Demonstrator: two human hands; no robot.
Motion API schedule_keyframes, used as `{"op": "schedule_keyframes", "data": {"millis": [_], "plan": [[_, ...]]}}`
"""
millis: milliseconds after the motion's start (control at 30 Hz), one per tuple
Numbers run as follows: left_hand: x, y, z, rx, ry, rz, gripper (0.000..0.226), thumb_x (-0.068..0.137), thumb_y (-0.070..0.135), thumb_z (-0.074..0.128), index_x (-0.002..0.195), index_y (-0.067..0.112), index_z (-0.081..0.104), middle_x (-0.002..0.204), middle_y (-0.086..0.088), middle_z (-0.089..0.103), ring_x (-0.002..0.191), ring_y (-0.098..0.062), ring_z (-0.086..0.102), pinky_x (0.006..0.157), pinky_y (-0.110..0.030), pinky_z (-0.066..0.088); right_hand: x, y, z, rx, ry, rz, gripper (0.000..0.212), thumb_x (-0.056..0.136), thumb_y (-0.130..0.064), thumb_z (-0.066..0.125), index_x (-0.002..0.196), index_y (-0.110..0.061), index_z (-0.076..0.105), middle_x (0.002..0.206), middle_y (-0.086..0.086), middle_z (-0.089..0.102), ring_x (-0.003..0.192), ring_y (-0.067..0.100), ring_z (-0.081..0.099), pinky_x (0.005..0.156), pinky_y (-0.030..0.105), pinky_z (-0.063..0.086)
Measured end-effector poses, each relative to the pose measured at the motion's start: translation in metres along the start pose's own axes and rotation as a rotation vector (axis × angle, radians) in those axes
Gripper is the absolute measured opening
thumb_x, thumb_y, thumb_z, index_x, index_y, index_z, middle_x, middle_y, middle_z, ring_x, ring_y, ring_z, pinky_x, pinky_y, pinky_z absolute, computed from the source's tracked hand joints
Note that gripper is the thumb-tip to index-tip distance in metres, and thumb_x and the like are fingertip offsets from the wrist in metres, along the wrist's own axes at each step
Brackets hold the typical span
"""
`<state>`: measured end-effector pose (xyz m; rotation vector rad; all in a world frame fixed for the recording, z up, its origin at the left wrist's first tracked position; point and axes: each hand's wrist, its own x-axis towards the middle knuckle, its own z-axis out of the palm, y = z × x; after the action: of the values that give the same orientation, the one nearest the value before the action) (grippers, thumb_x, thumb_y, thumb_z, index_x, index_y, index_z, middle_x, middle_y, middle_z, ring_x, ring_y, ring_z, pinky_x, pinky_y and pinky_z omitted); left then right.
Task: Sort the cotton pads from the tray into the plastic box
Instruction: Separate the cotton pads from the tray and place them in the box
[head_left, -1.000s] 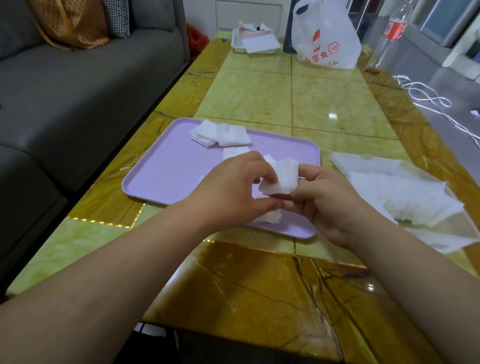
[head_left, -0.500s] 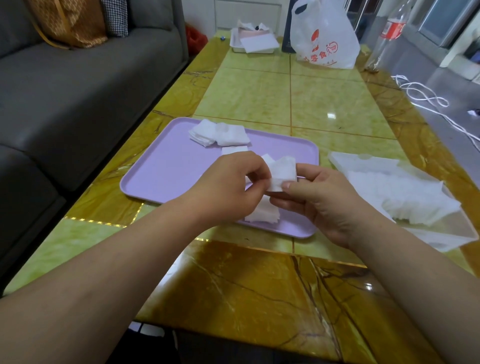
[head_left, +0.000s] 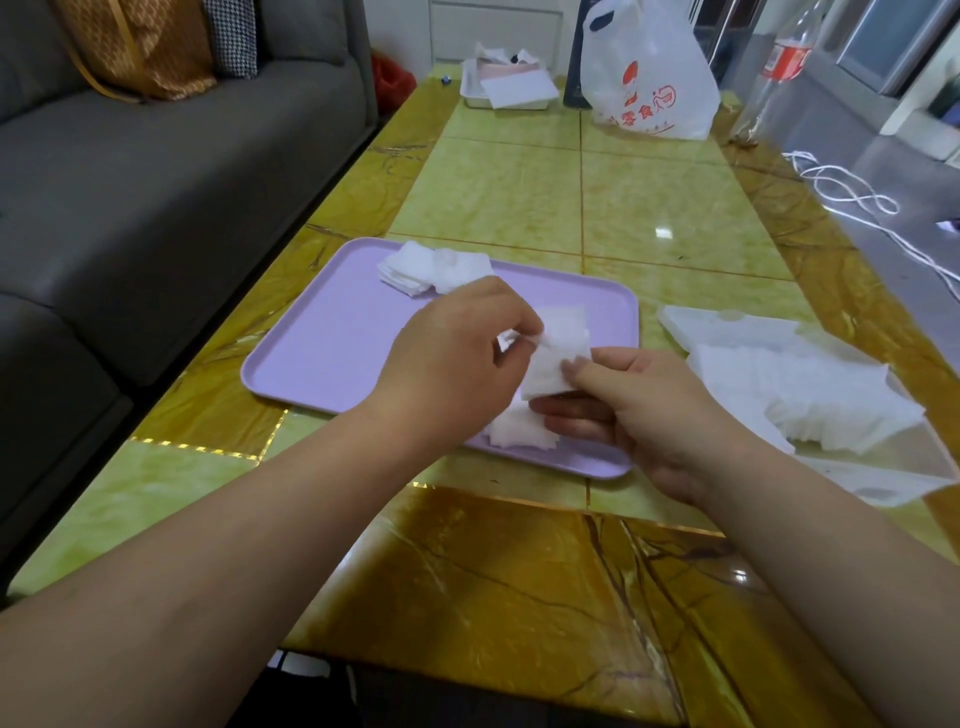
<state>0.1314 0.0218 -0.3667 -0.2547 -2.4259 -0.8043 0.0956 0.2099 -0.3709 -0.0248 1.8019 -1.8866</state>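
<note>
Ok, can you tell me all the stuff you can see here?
tray: one, lilac, on the table's near half
held cotton pads: small stack, white, above the tray, pinched by both hands
loose cotton pads: two piles, white, at the tray's far and near edges
plastic box: one, clear, right of tray, holding white pads
table: one, green and amber
sofa: one, grey, left
plastic bag: one, white, far end
bottle: one, clear, red label, far right
left hand: one, pinching held cotton pads
right hand: one, gripping them
</note>
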Motion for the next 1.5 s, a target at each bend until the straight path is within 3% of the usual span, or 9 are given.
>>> {"op": "schedule_keyframes", "data": {"millis": [267, 733, 833, 1033, 1167, 1267, 1333, 1400, 1500], "plan": [[-0.004, -0.001, 0.01, 0.082, -0.126, 0.05, 0.025, 0.086, 0.019, 0.059, 0.098, 0.025, 0.08, 0.088, 0.008, 0.064, 0.064, -0.008, 0.043, 0.055, -0.034, 0.049, -0.003, -0.003, 0.0, 0.0, -0.047, -0.035, 0.024, 0.104, -0.017, 0.058, 0.113, -0.002, 0.074, 0.105, 0.017, 0.078, 0.101, 0.029, 0.076, 0.089, 0.04, 0.061], [-0.006, 0.011, 0.005, 0.127, -0.225, 0.003, 0.027, 0.091, 0.034, 0.054, 0.1, 0.027, 0.079, 0.087, 0.008, 0.061, 0.068, -0.018, 0.059, 0.058, -0.041, 0.053, -0.003, -0.009, 0.004, 0.175, -0.01, 0.05, 0.032, 0.107, -0.02, 0.048, 0.12, 0.001, 0.067, 0.109, 0.023, 0.076, 0.101, 0.036, 0.076, 0.09, 0.047, 0.061], [-0.007, 0.016, 0.003, 0.15, -0.285, -0.006, 0.03, 0.09, 0.04, 0.051, 0.101, 0.032, 0.077, 0.089, 0.009, 0.058, 0.072, -0.015, 0.058, 0.061, -0.038, 0.052, -0.003, -0.009, 0.002, 0.194, -0.04, 0.054, 0.037, 0.103, -0.032, 0.057, 0.12, -0.001, 0.069, 0.11, 0.022, 0.076, 0.103, 0.035, 0.075, 0.092, 0.046, 0.06], [-0.004, 0.003, -0.004, 0.175, -0.437, -0.065, 0.039, 0.089, 0.023, 0.054, 0.124, 0.033, 0.069, 0.111, 0.014, 0.06, 0.089, -0.012, 0.058, 0.074, -0.037, 0.053, 0.002, 0.001, -0.003, 0.056, 0.156, -0.008, 0.017, 0.099, -0.009, 0.064, 0.113, -0.002, 0.07, 0.108, 0.018, 0.077, 0.092, 0.028, 0.078, 0.08, 0.037, 0.064], [-0.008, -0.002, 0.001, 0.264, -0.612, -0.13, 0.042, 0.091, 0.041, 0.063, 0.132, 0.033, 0.059, 0.119, 0.012, 0.058, 0.103, -0.015, 0.059, 0.085, -0.034, 0.051, 0.002, 0.0, -0.002, 0.039, 0.187, -0.02, 0.014, 0.102, -0.01, 0.058, 0.114, -0.008, 0.064, 0.109, 0.017, 0.075, 0.087, 0.028, 0.079, 0.076, 0.038, 0.065], [-0.007, -0.005, 0.004, 0.201, -0.631, -0.196, 0.05, 0.088, 0.046, 0.068, 0.135, 0.033, 0.058, 0.113, 0.013, 0.058, 0.095, -0.014, 0.058, 0.082, -0.032, 0.05, 0.001, 0.002, -0.001, 0.0, 0.205, -0.05, 0.011, 0.102, -0.013, 0.059, 0.111, -0.01, 0.065, 0.107, 0.015, 0.075, 0.087, 0.029, 0.079, 0.076, 0.041, 0.065], [-0.004, -0.004, 0.005, 0.172, -0.644, -0.238, 0.044, 0.084, 0.046, 0.071, 0.126, 0.035, 0.061, 0.104, 0.017, 0.057, 0.091, -0.012, 0.057, 0.079, -0.031, 0.049, 0.001, 0.002, -0.003, -0.059, 0.25, -0.093, 0.007, 0.101, -0.014, 0.06, 0.106, -0.013, 0.066, 0.103, 0.012, 0.076, 0.087, 0.03, 0.078, 0.077, 0.044, 0.064], [-0.004, -0.002, 0.006, 0.181, -0.659, -0.253, 0.021, 0.082, 0.045, 0.072, 0.098, 0.039, 0.06, 0.094, 0.016, 0.056, 0.089, -0.014, 0.059, 0.073, -0.031, 0.048, 0.001, 0.002, -0.005, -0.096, 0.288, -0.133, 0.005, 0.1, -0.015, 0.062, 0.101, -0.016, 0.067, 0.1, 0.01, 0.076, 0.088, 0.033, 0.077, 0.076, 0.045, 0.064], [-0.006, 0.0, 0.007, 0.144, -0.647, -0.277, 0.02, 0.081, 0.041, 0.073, 0.084, 0.035, 0.054, 0.092, 0.015, 0.055, 0.088, -0.011, 0.057, 0.072, -0.03, 0.048, 0.001, 0.004, -0.007, -0.101, 0.301, -0.15, 0.004, 0.099, -0.014, 0.063, 0.099, -0.015, 0.066, 0.102, 0.011, 0.076, 0.087, 0.031, 0.077, 0.075, 0.042, 0.064]]}}
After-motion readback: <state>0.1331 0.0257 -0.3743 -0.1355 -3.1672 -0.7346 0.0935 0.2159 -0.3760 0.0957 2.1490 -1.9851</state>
